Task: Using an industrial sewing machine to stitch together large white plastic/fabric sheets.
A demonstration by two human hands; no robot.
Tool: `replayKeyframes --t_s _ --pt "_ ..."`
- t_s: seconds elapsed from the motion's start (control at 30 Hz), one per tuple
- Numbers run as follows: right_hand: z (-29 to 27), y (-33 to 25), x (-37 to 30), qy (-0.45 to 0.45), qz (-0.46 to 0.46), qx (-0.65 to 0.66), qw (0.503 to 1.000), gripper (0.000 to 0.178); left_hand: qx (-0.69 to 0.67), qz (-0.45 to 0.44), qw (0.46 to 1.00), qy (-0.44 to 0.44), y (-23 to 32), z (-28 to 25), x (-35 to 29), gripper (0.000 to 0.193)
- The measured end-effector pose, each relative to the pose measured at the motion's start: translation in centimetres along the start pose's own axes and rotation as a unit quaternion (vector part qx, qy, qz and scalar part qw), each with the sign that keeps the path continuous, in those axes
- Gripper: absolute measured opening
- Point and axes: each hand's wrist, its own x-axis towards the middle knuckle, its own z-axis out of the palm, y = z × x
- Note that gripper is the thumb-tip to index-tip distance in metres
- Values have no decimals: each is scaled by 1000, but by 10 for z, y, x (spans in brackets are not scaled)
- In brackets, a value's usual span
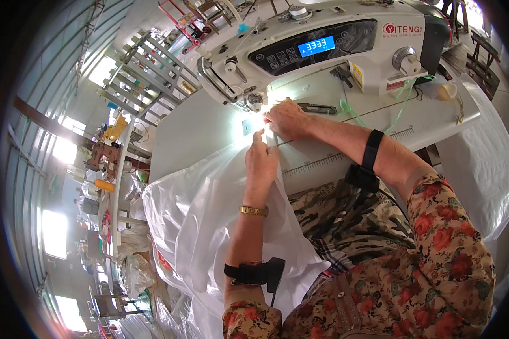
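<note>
A big white cloth (198, 198) lies in the middle of the frame, a bit to the left. It is thin and shiny, with lots of folds. Its top end goes up to the bright spot under the white sewing machine (370, 53), and the rest hangs down over the table's edge to the bottom.

The person's left hand (261, 164) is on the cloth near the middle of the frame, with one finger poking up toward the light. The right hand (289, 120) is just above it and to the right, close to the needle end, with its fingers bent. The light is so bright there that nobody can tell if either hand is pinching the cloth.

A small dark tool (318, 108) lies on the gray table (178, 127) just right of the right hand, and green thread (350, 113) curls beside it. The left wrist wears a gold watch (253, 211). A blue screen (316, 47) glows at the top of the frame
</note>
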Motion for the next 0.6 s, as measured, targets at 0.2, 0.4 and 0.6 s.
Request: replayKeyframes --t_s 0.2,0.4,0.6 --pt "-1 -6 -2 13 13 -3 1000 17 51 33 997 -43 -9 -4 13 48" --pt "18 3 -19 126 -31 -62 990 17 56 -19 993 -98 8 -11 21 48" --pt "7 -6 -30 66 -77 -125 987 13 63 -43 992 -99 13 -13 21 41"
